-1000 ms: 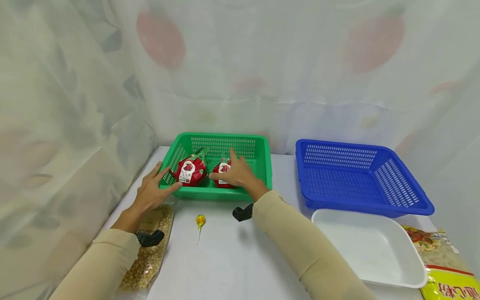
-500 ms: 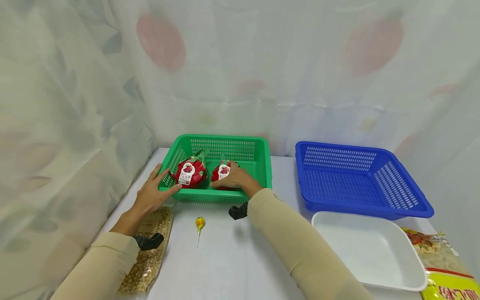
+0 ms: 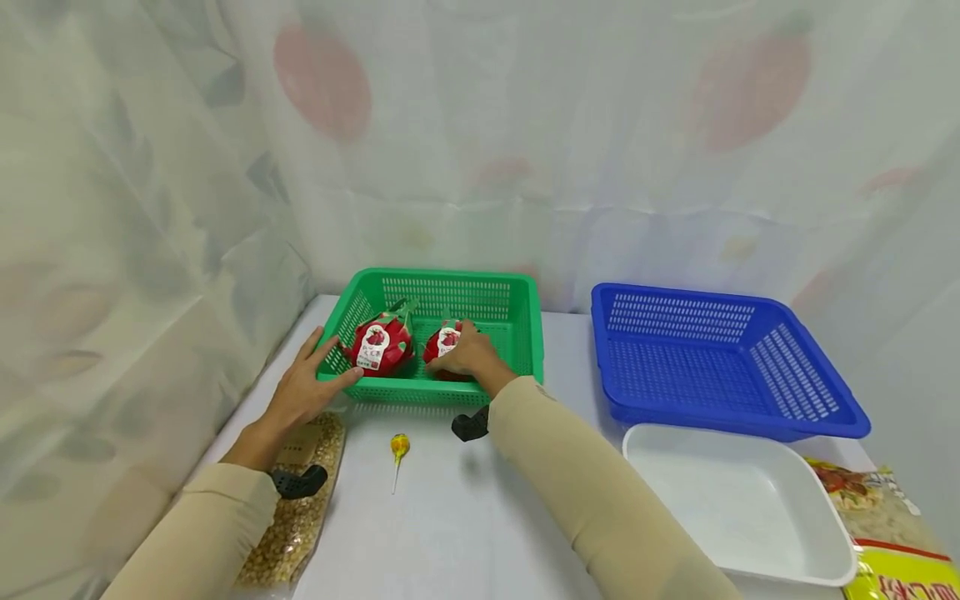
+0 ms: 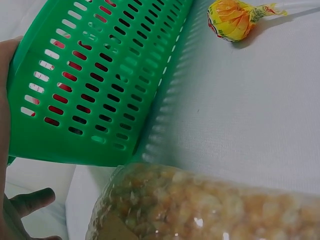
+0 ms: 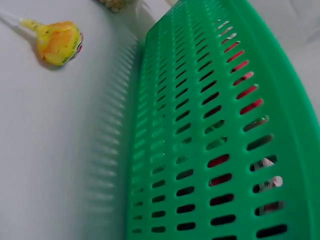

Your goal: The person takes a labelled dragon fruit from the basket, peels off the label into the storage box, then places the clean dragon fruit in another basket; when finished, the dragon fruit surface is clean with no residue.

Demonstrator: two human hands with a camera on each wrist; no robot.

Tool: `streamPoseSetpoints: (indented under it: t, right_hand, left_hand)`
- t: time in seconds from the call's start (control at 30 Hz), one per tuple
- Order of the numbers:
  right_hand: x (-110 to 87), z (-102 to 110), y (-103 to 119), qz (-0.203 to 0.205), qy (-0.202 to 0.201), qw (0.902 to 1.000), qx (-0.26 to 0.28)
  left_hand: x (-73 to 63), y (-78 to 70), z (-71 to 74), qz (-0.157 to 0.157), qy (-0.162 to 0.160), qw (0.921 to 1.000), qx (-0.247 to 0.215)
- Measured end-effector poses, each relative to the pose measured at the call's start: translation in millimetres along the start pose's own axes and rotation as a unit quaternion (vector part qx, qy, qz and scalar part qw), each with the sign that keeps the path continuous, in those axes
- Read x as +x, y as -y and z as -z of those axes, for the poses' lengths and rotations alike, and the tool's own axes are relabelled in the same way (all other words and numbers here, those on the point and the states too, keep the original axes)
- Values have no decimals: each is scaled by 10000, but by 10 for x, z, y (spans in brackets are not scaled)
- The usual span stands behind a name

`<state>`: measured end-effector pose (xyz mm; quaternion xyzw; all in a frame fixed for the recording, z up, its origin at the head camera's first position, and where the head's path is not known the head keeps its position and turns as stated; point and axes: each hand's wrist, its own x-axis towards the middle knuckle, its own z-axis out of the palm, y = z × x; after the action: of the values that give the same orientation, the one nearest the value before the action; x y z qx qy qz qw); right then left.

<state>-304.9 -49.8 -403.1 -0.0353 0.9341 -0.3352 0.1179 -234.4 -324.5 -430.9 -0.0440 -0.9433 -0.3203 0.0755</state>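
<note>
A green mesh basket (image 3: 431, 392) stands at the back left of the table with two red dragon fruits in it, each bearing a white label. The left dragon fruit (image 3: 385, 346) lies by the near left corner. My left hand (image 3: 300, 390) rests on that corner with its fingers spread and thumb on the front rim. Inside the basket, my right hand (image 3: 474, 358) grips the smaller dragon fruit (image 3: 444, 340) from its right side. The basket's wall hides this grip in the right wrist view; red shows only through the slots (image 5: 220, 161).
A yellow-wrapped lollipop (image 3: 400, 447) lies before the basket. Under my left forearm is a clear bag of pale kernels (image 3: 288, 525). To the right stand a blue basket (image 3: 735, 425) and a white tray (image 3: 738, 500), with a yellow printed food packet (image 3: 900, 542) beside it.
My right hand has come down from above the smaller dragon fruit and closed round its right side. The left hand has kept its place on the basket's corner.
</note>
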Motion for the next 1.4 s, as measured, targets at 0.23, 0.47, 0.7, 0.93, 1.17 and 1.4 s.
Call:
streamPoseSetpoints:
  t: [0.23, 0.47, 0.7, 0.93, 1.17, 1.4]
  right_hand:
    - [-16, 163, -74, 348, -797, 9938, 694]
    - [-187, 483, -50, 703, -1126, 9797, 1502]
    - [-448, 699, -47, 1222, -1124, 9648, 2038]
    - [-833, 858, -160, 1615, -1032, 9453, 2641]
    - [-1167, 857, -319, 2133, -546, 9167, 3336]
    - [-1463, 746, -511, 2365, -420, 9143, 3261]
  left_hand:
    - [-21, -10, -31, 5, 14, 10000, -52]
    - [34, 4, -46, -18, 26, 10000, -40]
    - [18, 13, -74, -8, -8, 10000, -82]
    - [24, 12, -70, -10, 22, 10000, -34]
    - [16, 34, -43, 18, 29, 10000, -14]
    - [8, 54, -28, 17, -2, 10000, -29]
